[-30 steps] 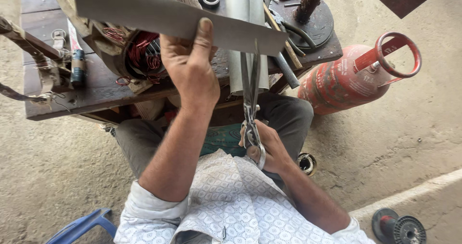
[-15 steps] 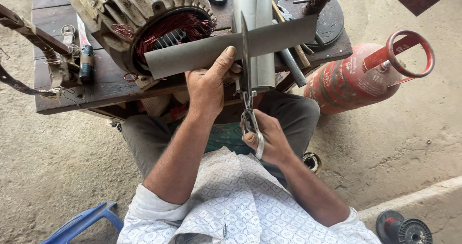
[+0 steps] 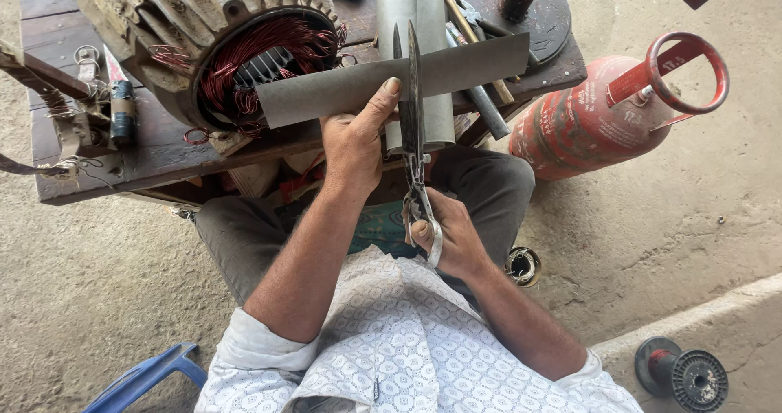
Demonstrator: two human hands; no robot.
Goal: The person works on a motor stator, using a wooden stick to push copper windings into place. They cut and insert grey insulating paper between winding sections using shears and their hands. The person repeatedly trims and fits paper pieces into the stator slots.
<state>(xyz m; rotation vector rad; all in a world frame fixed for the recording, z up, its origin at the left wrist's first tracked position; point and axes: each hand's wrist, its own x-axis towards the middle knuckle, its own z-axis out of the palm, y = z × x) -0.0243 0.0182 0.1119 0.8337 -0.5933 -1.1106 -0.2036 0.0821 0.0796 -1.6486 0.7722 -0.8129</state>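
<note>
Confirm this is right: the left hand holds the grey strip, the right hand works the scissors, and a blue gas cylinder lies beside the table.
Not quite. The cylinder is red, not blue, as the head view shows. The left hand does hold the grey strip, and the right hand works the scissors.

— Any packages, labels, signs or screens in that shot?

— No screens and no signs. The nearest thing to a label was white stencilled marking on the red gas cylinder point(image 3: 586, 124), which lay tilted on the ground to the right of the wooden bench point(image 3: 163, 156), plus a little more on the red bar under its ring handle.

— Anything on the bench itself?

— A small tube-like container point(image 3: 122, 107) stood near its left end, dark blue with a pale pointed tip. Whether it bore a label could not be told.
</note>
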